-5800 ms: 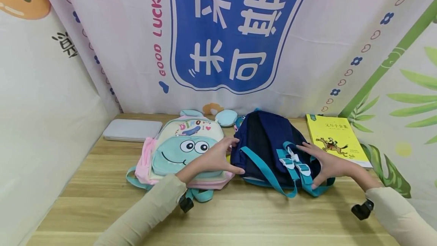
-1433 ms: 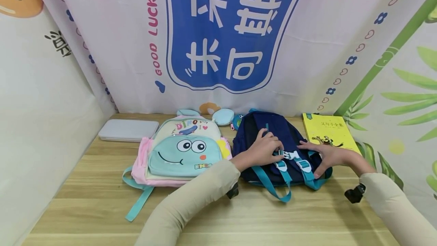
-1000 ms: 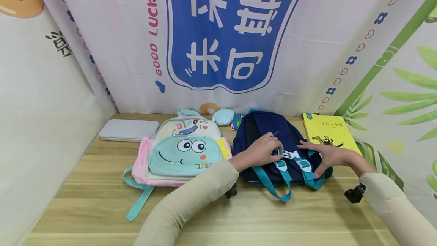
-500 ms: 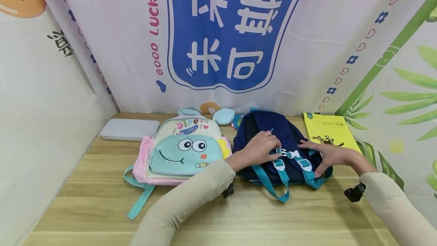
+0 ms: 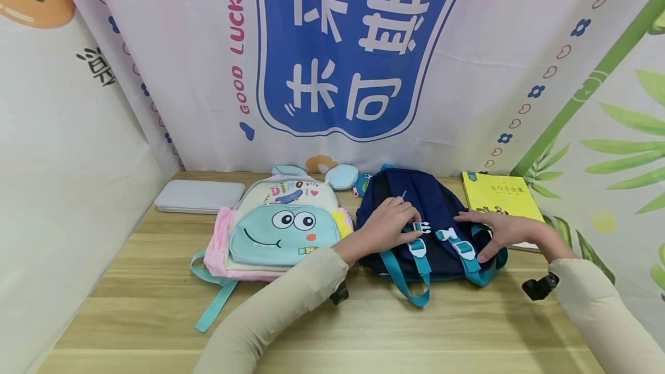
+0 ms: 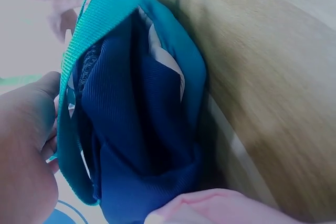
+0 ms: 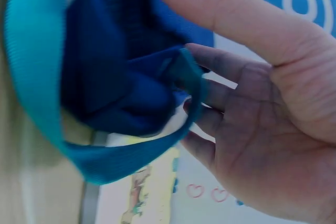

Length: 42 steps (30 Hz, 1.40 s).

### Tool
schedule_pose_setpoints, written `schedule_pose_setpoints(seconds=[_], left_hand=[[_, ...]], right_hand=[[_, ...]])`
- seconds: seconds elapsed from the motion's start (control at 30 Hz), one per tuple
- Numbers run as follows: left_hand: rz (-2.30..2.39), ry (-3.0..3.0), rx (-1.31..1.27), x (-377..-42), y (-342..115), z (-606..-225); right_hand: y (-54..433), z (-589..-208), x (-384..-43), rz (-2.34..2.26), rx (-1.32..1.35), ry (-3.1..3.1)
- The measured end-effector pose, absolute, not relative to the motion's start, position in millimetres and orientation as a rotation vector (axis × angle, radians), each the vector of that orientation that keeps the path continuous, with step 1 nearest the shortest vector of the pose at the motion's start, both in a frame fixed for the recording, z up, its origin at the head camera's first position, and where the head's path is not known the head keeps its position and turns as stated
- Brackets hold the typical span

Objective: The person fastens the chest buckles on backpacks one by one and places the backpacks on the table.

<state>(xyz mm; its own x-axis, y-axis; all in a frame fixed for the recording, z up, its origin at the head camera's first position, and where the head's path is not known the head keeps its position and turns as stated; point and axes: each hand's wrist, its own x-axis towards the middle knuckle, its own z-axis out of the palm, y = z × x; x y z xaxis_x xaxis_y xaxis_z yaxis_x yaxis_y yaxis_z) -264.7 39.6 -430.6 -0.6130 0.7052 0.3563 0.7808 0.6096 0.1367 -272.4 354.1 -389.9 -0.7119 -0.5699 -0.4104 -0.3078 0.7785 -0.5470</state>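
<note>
A navy backpack (image 5: 405, 189) with teal straps lies on the table in the head view. My left hand (image 5: 387, 224) reaches across its front and pinches the pronged half of a white side-release buckle (image 5: 425, 227) on a teal strap. Apart from it, to the right, lies the socket half (image 5: 447, 234). My right hand (image 5: 506, 229), fingers spread, touches the backpack's right side. In the right wrist view, the right hand (image 7: 252, 114) has its fingers by a loop of teal strap (image 7: 34, 66). The left wrist view shows the strap (image 6: 79, 51) beside my left hand (image 6: 26, 156).
Left of the navy backpack lies a pink and mint dinosaur backpack (image 5: 283, 235). A pale flat case (image 5: 200, 196) is at the back left, and a yellow book (image 5: 501, 195) at the back right. A round light-blue pouch (image 5: 341, 176) sits by the curtain (image 5: 208, 131).
My left hand has moved from the backpack's left edge to the buckle, then slightly left with the pronged half, widening the gap to the socket half. My right hand has stayed at the right side.
</note>
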Motion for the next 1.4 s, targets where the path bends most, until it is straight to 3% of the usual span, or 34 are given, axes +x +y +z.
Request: schedule_pose_setpoints(seconds=[0.37, 1.4], left_hand=[[-0.466, -2.599, -1.149, -264, 29, -436], [-0.524, -2.616, -1.125, -263, 22, -440]], right_hand=[[329, -368, -259, -0.607, -0.822, 2.599], [299, -410, -252, -0.558, -0.899, 2.877]])
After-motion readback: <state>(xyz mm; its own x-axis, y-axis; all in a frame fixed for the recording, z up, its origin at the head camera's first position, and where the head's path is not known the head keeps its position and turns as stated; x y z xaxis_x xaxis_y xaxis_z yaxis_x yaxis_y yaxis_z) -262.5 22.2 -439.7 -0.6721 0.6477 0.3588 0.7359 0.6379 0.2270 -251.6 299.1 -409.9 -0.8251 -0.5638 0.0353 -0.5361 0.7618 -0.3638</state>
